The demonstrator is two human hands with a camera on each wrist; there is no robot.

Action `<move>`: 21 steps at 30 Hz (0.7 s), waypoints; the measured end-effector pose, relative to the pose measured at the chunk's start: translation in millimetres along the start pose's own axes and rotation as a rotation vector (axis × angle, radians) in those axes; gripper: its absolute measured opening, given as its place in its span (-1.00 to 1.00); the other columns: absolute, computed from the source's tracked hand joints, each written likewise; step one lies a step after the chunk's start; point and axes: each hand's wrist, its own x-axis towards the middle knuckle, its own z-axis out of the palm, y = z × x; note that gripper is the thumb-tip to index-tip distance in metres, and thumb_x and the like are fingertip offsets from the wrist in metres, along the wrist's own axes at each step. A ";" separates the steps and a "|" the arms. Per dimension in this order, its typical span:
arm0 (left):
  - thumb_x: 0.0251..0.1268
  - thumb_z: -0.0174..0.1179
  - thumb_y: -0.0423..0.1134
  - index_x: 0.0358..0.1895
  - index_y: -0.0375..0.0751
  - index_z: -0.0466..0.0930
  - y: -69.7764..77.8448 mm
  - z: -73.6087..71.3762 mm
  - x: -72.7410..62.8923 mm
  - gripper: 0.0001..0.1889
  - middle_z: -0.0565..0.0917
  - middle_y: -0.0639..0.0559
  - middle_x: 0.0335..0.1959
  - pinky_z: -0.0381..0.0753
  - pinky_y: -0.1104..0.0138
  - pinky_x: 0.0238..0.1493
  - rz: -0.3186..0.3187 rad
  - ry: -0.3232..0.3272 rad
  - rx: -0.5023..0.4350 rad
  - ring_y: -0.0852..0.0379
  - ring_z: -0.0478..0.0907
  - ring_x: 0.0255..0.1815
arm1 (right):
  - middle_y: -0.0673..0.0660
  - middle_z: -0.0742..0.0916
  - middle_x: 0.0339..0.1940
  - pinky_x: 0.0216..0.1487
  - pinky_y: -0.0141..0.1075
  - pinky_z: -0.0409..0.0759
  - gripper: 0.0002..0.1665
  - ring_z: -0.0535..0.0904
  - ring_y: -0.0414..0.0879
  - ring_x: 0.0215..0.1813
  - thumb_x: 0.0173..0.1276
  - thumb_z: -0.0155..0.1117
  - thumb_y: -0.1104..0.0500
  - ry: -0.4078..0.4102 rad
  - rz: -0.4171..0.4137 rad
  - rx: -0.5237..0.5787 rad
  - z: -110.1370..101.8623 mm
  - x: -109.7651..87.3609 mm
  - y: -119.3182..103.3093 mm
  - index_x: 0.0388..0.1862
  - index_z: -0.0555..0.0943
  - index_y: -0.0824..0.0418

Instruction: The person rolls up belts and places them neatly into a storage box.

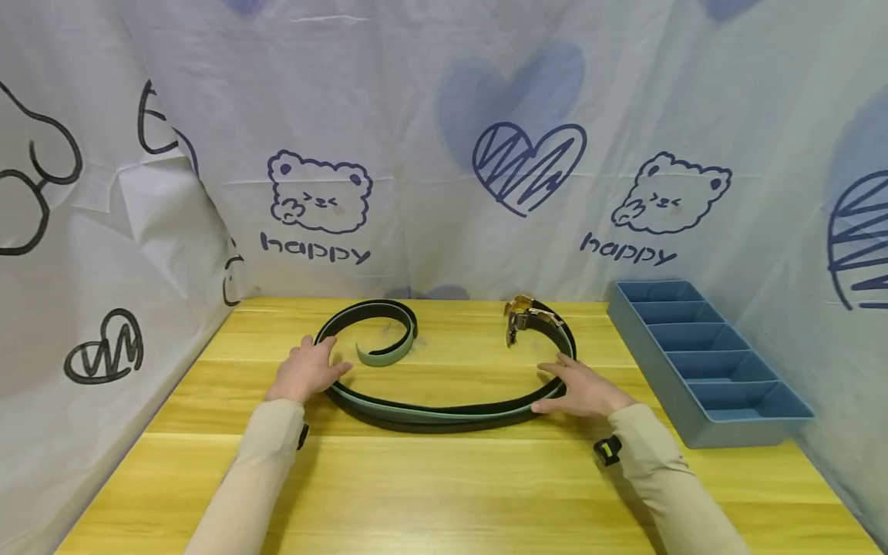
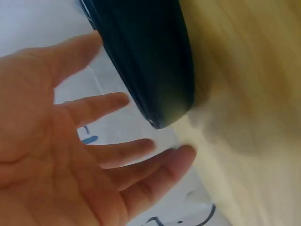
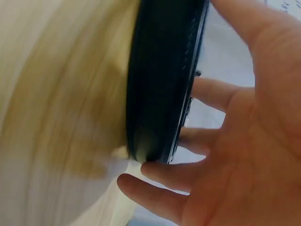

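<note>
Two or more belts, a black one (image 1: 430,425) and a green one (image 1: 388,358) among them, stand on edge together in a wide U-shaped curve. Their tails curl inward at the left; gold and silver metal buckles (image 1: 530,314) lie at the right end. My left hand (image 1: 310,370) is at the left bend, fingers spread and nearly straight; in the left wrist view its thumb meets the dark strap (image 2: 146,56). Along the right bend, my right hand (image 1: 581,387) has its relaxed fingers against the outer side of the strap (image 3: 162,80). Neither hand grips the belts.
A blue-grey organizer box (image 1: 683,433) with several compartments in a row stands to the right of my right hand. Behind the wooden table (image 1: 430,493) hangs a white cloth (image 1: 416,116) with bear and heart drawings; cloth also borders the left and right sides.
</note>
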 end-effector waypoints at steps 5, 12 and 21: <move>0.42 0.10 -0.17 0.25 -0.44 0.38 -5.2 1.3 7.0 -0.52 0.40 -0.53 0.22 0.44 -0.15 0.13 -0.044 -0.081 -0.046 -0.42 0.37 0.22 | 0.45 0.28 0.49 0.33 0.23 0.30 -0.21 0.21 0.42 0.45 0.09 0.46 -0.30 0.030 0.002 -0.043 1.3 1.3 4.7 0.13 0.61 0.21; 0.37 -0.02 -0.36 0.21 -0.50 0.33 -3.9 6.1 20.3 -0.60 0.33 -0.60 0.19 0.42 0.00 -0.12 -0.139 -0.074 -0.145 -0.30 0.41 -0.04 | 0.28 0.69 0.04 -0.07 0.02 0.59 -0.34 0.63 0.18 -0.01 0.04 0.46 -0.34 0.151 0.080 -0.109 -1.3 7.5 12.3 -0.17 0.71 0.18; 0.46 -0.15 -0.33 0.49 -0.43 -0.21 -17.1 4.3 39.0 -0.35 0.18 -0.69 0.27 0.54 -0.02 -0.16 -0.202 -0.045 -0.257 -0.53 0.41 0.04 | -0.03 0.32 -0.71 -0.56 -0.25 0.21 -0.32 0.34 -0.11 -0.59 0.04 0.42 -0.40 0.212 0.242 -0.108 -6.5 8.8 18.5 -0.72 0.32 0.04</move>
